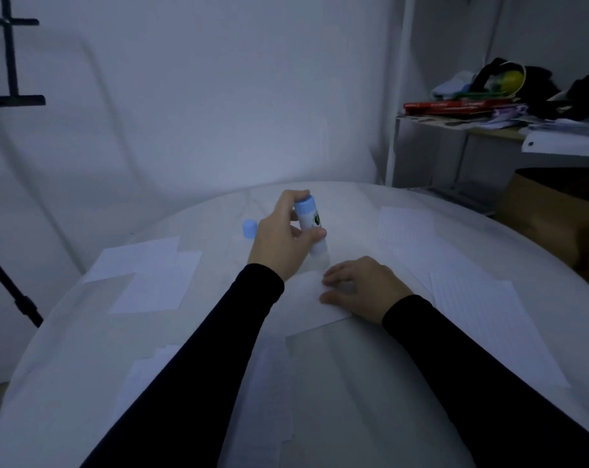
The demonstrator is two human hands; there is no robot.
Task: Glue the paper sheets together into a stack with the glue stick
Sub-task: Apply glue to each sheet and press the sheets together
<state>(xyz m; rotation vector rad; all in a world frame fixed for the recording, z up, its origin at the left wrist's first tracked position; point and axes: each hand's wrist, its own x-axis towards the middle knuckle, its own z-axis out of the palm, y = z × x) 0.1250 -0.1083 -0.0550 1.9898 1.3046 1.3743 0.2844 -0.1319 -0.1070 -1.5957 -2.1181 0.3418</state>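
My left hand grips a white glue stick with a blue end, tilted, its lower tip pointing down toward a white paper sheet in the middle of the round white table. My right hand lies flat on that sheet, fingers spread and pressing it down. The blue cap sits on the table just left of my left hand. More sheets lie around: overlapping ones at the left, lined ones at the right, others near the front.
A white wall stands behind the table. A shelf at the back right carries red boxes, clothes and clutter, with a cardboard box below it. A black stand leg crosses the left edge.
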